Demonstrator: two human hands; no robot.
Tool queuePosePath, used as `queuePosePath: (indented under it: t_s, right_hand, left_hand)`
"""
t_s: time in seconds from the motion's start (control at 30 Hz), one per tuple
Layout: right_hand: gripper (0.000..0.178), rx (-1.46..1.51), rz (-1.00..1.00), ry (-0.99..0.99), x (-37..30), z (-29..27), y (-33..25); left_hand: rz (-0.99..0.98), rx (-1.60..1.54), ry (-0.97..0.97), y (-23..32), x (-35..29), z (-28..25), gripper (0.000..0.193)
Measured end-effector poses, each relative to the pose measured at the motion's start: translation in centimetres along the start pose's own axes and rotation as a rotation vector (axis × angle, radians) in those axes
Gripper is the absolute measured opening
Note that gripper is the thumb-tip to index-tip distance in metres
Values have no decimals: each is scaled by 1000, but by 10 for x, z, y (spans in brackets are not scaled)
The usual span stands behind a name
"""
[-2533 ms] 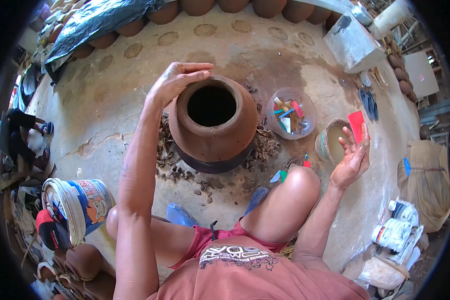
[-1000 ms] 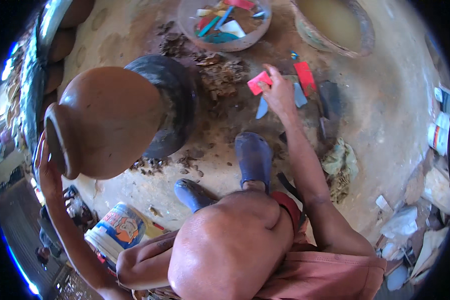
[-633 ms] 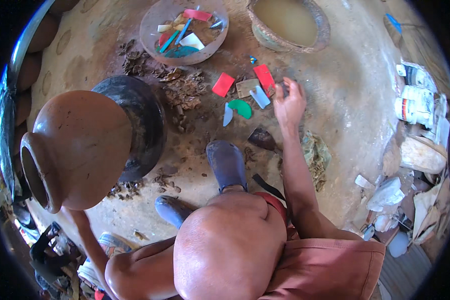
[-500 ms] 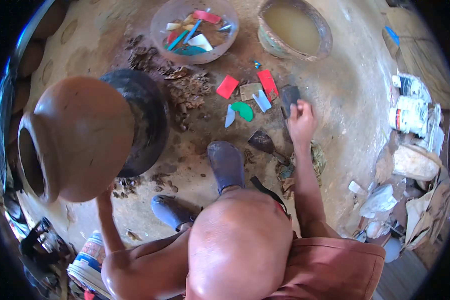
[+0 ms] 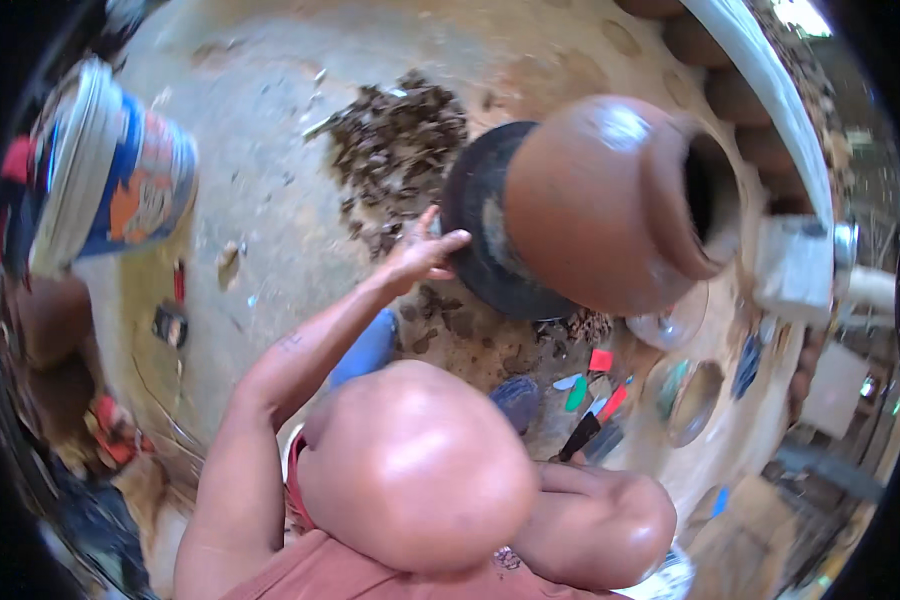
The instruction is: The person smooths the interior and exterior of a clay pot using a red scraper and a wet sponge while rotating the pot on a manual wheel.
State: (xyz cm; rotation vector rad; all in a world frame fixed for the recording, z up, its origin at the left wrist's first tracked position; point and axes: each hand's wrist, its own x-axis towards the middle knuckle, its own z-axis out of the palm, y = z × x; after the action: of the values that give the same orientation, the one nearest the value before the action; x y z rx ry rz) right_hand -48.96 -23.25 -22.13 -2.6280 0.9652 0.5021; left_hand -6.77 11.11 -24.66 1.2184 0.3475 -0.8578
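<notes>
A large brown clay pot (image 5: pixel 590 200) lies tilted on its side, its wide mouth facing right. Its base meets a round black stand (image 5: pixel 480 225). At the stand's left edge my left hand (image 5: pixel 425 252) has its fingers spread, with nothing in them; whether the fingertips touch the rim is unclear. My right hand (image 5: pixel 573 457) is low, mostly hidden by my own body. It appears closed on the near end of a flat black blade (image 5: pixel 581 434). Close by lie a red piece (image 5: pixel 601 360), a green piece (image 5: pixel 576 393) and a grey flat piece (image 5: pixel 606 440).
Dark clay scraps (image 5: pixel 395 135) are heaped beyond the stand. A lidded white and blue bucket (image 5: pixel 120 170) stands at the left. Past the pot are a clear plastic bowl (image 5: pixel 670 325) and a water basin (image 5: pixel 692 408). Round pots (image 5: pixel 735 105) line the far right edge.
The view has turned sharply left, putting the pot right of centre. My left hand has come from beneath the pot to the stand's edge. My right hand now appears to hold the black blade.
</notes>
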Motion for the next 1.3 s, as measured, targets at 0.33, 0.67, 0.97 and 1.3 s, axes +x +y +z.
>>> queuePosePath:
  t_s: [0.33, 0.67, 0.97, 1.3]
  right_hand:
    - [46, -36, -642, 37, 53, -101, -183]
    - [43, -151, -917, 315, 96, -87, -293]
    - [43, -46, -869, 328, 96, -65, -333]
    - [43, -15, -809, 407, 95, -62, -338]
  left_hand:
    - [395, -94, 147, -85, 22, 34, 107]
    - [288, 44, 184, -41, 12, 22, 71]
    - [-184, 226, -310, -66, -9, 34, 64]
    - [222, 35, 225, -52, 20, 25, 81]
